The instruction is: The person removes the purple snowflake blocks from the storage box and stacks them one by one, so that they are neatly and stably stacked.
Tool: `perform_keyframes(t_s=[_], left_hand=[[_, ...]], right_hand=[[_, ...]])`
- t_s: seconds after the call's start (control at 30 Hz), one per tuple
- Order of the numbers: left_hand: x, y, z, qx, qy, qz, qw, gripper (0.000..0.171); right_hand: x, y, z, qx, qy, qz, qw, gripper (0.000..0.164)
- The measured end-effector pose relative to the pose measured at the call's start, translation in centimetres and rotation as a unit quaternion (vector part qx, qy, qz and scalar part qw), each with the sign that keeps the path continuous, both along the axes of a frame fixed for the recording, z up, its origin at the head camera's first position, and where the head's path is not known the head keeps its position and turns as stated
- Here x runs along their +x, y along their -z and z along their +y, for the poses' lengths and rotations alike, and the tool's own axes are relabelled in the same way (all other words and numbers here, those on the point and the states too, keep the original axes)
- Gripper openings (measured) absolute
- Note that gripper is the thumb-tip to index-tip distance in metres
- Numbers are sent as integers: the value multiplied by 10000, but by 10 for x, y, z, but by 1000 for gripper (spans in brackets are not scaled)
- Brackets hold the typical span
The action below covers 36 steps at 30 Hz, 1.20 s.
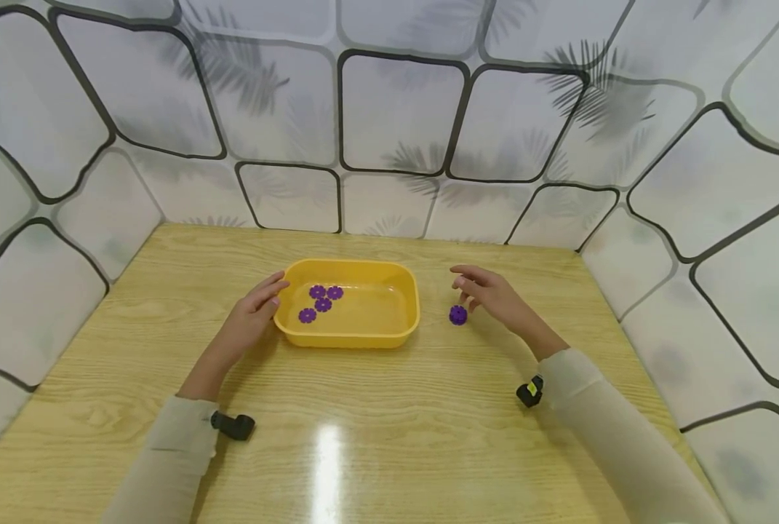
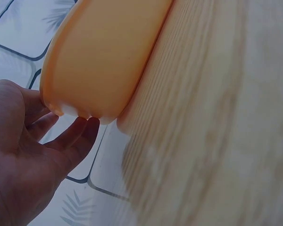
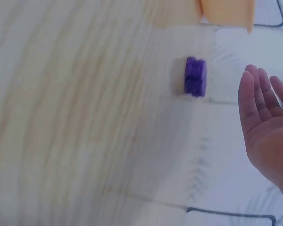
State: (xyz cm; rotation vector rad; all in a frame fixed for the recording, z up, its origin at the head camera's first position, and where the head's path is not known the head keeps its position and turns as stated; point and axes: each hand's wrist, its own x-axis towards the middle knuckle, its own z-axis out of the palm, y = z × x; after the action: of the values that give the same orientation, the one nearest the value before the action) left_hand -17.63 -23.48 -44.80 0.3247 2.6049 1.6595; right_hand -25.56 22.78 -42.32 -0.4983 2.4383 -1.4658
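A yellow plastic tray (image 1: 346, 340) stands on the table, with several flat purple flower-shaped pieces (image 1: 323, 304) lying in its left half. My left hand (image 1: 253, 313) is at the tray's left end, fingertips touching the outside of the end wall, as the left wrist view (image 2: 33, 155) also shows. To the right of the tray sits a small stack of purple flower-shaped pieces (image 1: 457, 314), seen from the side in the right wrist view (image 3: 195, 77). Just beyond and above the stack hovers my right hand (image 1: 494, 295), its fingers loosely extended, holding nothing.
The wood-grain table (image 1: 389, 422) meets a patterned wall covering (image 1: 396, 204) at the back and on both sides. Small black devices (image 1: 233, 426) are strapped at both wrists over light sleeves. A bright reflection lies on the table's front part.
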Motion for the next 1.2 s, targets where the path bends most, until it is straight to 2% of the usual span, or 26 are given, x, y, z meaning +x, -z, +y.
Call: perform_keyframes(t_s=[0.37,0.57,0.83,1.2], left_hand=[[2,-3,1,34,-47,-136,9999,45],[1,-2,1,30,-56,-137,9999,45],[2,-5,2,77,-8,-99,9999,45],[0,-2,0,64,-52,-93,9999,45]], right_hand=[[0,-20,-55,-451,-407,149,9980,49],[-1,-26,-93,-526,-901,218,9943,49],[-4,-18,-139,-533,-1319,-25,9898,46],[-4,-7,-183,24,-1596,-24,9872,44]])
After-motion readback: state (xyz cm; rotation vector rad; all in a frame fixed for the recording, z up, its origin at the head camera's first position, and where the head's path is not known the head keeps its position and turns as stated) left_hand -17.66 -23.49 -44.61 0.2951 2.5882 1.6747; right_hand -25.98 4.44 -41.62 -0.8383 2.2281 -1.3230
